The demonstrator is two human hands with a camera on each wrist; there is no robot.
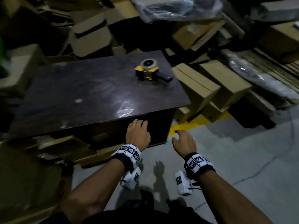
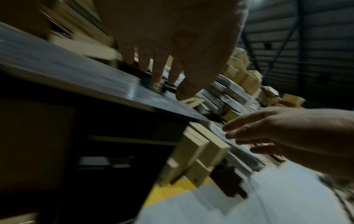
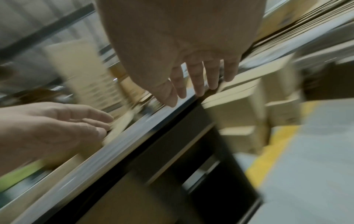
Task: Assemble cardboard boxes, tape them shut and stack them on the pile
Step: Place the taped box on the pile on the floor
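Observation:
A yellow and black tape dispenser [image 1: 149, 70] lies on its side at the far right of the dark wooden table [image 1: 84, 94]. My left hand [image 1: 138, 132] hovers in front of the table's near edge, fingers loosely spread and holding nothing; the left wrist view shows its fingers [image 2: 159, 69] hanging relaxed. My right hand [image 1: 184, 140] is out over the grey floor, right of the table, also empty with relaxed fingers [image 3: 199, 81]. Taped cardboard boxes [image 1: 223, 80] lie tumbled on the floor right of the table. No box is on the table.
More cardboard boxes [image 1: 92, 36] and flat sheets crowd the area behind and left of the table. Plastic-wrapped bundles [image 1: 176, 8] lie at the back and right. A yellow floor line [image 1: 191, 125] runs past the table's right corner. Flat cardboard [image 1: 68, 147] lies under the table.

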